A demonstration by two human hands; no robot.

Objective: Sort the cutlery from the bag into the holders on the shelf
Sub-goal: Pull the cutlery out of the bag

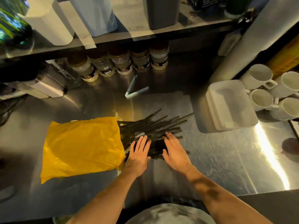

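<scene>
black cutlery point(155, 125) fans from yellow bag point(80, 146) under flat hands point(155, 151).

Left hand point(139, 151), right hand point(174, 149) flat on black cutlery point(155, 126) spilling from yellow bag point(80, 146).

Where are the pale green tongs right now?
Head view: the tongs lie on the steel counter near centre, between the spilled black cutlery and the row of spice jars.
</scene>
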